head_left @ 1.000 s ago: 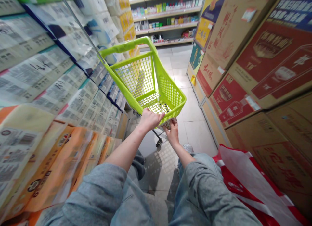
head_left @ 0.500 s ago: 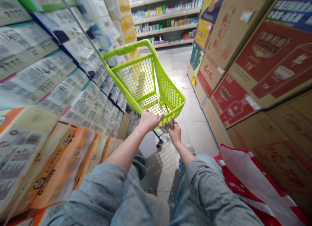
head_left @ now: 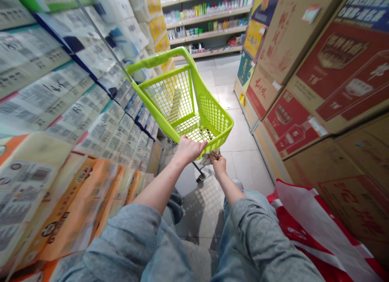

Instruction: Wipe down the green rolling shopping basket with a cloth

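Note:
A bright green shopping cart with a plastic lattice basket stands in front of me, tilted in view. My left hand is closed round the basket's near rim, thumb lying along the top edge. Just below that rim, my right hand pinches a crumpled, pale patterned cloth against the underside of the basket's near end. Part of the cloth is hidden behind the fingers. One of the cart's wheels shows on the floor below the basket.
Stacked tissue packs line the left, with orange packs closest. Cardboard cartons rise on the right. A red and white bag lies by my right leg. Product shelves stand beyond the tiled floor.
The cart's near end and my left hand have shifted slightly right. My right hand has moved a little right and down with the cloth, of which more now shows.

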The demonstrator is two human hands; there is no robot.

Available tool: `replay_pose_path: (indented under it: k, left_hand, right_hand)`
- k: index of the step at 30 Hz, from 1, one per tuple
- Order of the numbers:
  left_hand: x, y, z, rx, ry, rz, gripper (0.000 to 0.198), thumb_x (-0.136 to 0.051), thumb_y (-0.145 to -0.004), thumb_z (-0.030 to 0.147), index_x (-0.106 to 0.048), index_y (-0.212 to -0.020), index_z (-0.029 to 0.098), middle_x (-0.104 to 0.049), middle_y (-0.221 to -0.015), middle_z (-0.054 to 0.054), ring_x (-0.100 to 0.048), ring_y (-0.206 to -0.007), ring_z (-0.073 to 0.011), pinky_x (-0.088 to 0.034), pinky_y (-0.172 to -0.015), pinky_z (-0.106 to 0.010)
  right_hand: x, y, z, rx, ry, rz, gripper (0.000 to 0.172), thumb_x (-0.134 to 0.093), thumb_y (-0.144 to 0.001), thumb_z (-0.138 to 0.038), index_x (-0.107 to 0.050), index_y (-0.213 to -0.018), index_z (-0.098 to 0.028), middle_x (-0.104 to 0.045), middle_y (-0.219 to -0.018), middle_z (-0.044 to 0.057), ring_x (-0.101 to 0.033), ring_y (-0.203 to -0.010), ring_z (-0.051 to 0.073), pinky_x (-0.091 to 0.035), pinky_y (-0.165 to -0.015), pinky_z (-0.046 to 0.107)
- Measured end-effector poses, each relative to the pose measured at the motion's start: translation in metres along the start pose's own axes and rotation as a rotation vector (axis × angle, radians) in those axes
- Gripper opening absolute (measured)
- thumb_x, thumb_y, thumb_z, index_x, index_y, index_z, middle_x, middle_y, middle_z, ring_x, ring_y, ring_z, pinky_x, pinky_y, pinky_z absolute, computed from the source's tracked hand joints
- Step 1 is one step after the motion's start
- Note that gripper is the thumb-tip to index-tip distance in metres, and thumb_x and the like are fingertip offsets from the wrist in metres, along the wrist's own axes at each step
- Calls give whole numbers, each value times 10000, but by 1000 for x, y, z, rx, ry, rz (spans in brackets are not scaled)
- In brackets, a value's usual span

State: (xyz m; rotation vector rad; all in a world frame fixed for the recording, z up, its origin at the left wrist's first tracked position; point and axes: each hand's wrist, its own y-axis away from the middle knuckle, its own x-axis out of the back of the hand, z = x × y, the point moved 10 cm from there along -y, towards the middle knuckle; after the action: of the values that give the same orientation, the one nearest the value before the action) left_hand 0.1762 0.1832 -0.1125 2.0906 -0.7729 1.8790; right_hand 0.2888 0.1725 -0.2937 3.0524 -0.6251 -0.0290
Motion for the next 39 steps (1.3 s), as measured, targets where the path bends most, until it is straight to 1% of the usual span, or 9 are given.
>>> replay_pose_path:
  k: [5,9,14,18,20,23,26,30,39]
  left_hand:
    - [0,-2,2,-17,2,23,695,-155,-983,417,-698,-645,145,-653,-551,-115,-585,-525,-183,-293,-676,-374]
    - [1,-4,6,-38,-2,33,673,-161,-984,400,-685,-654,137,-651,-552,-111,-572,-518,-169,-293,-670,-364]
    - [6,-7,12,-51,-7,21,673,-133,-984,398,-665,-662,140,-648,-548,-109,-554,-504,-154,-279,-653,-356]
    - [5,-7,13,-83,-4,10,648,-121,-986,378,-674,-732,155,-660,-572,-105,-555,-504,-161,-271,-648,-354]
    - [4,-6,12,-98,8,13,636,-122,-987,366,-678,-760,158,-666,-588,-106,-557,-507,-165,-272,-651,-354]
    - [3,-5,9,-88,28,17,646,-120,-987,371,-678,-742,156,-665,-590,-110,-560,-508,-167,-274,-659,-355]
    - [3,-4,8,-85,10,6,661,-111,-986,374,-683,-735,157,-659,-574,-108,-564,-506,-175,-270,-653,-354]
    - [3,-2,9,-76,-16,-4,663,-121,-986,372,-687,-717,158,-658,-566,-103,-566,-509,-172,-273,-653,-348]
    - [0,-3,9,-103,-20,29,653,-128,-986,393,-676,-725,155,-652,-557,-90,-560,-499,-162,-283,-646,-334]
  right_hand:
    - [3,14,-38,79,165,14,317,-622,-691,-421,-630,-867,-158,-690,-816,74,-610,-749,217,-485,-692,321]
    - [9,22,-71,176,111,85,265,-589,-747,-402,-590,-886,-177,-668,-870,54,-589,-782,190,-471,-729,304]
    - [13,22,-86,213,104,143,264,-580,-777,-411,-585,-901,-179,-650,-847,36,-574,-760,173,-473,-735,300]
    - [10,19,-95,361,127,96,198,-533,-817,-347,-610,-915,-193,-653,-998,78,-580,-968,208,-453,-880,346]
    - [6,19,-95,435,151,32,162,-518,-811,-281,-621,-909,-203,-645,-1035,79,-563,-1043,212,-435,-928,354]
    - [-1,19,-81,414,208,-62,212,-494,-764,-180,-635,-919,-208,-645,-1015,66,-585,-995,205,-458,-892,346]
    - [1,20,-69,338,245,-36,270,-482,-734,-149,-647,-940,-205,-651,-993,59,-594,-958,204,-465,-879,350]
    - [8,26,-80,376,208,64,216,-502,-770,-196,-662,-915,-207,-651,-945,51,-595,-930,199,-466,-888,345]
    - [-11,27,-74,379,357,-72,333,-450,-834,-213,-654,-1096,-203,-581,-1190,109,-547,-1110,235,-453,-943,366]
